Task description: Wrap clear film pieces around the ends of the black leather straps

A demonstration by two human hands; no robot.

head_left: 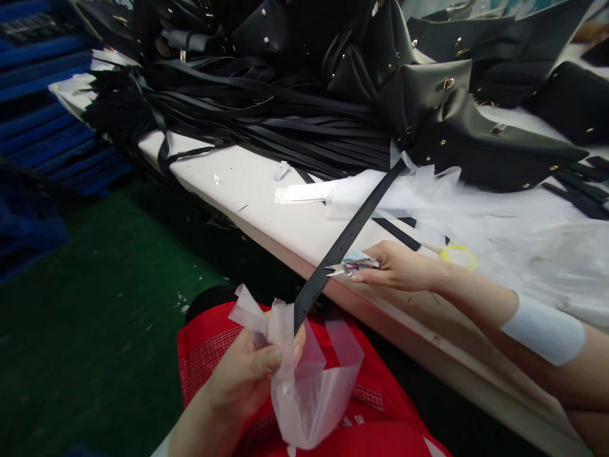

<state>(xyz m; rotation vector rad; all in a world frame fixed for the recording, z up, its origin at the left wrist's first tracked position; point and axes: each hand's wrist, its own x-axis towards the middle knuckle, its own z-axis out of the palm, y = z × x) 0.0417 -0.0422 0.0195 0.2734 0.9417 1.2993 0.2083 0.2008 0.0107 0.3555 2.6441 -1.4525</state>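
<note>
A black strap [349, 235] with small holes runs diagonally from the white sheets on the table down to my left hand [250, 362]. That hand is closed around the strap's lower end and a translucent plastic strip [304, 393], which hangs in a loop over my red apron [209, 355]. My right hand [390, 266] is closed on small snips [339, 270], whose pointed blades lie at the strap's edge, a little apart at the tips. Something pale blue is wrapped around the snips' handles.
A pile of black straps [266, 114] lies along the white table [257, 190]. Black bags [485, 136] with metal studs stand behind. Clear plastic sheets [537, 254] and a yellow ring [458, 256] are at the right. Blue crates [42, 108] are stacked at the left.
</note>
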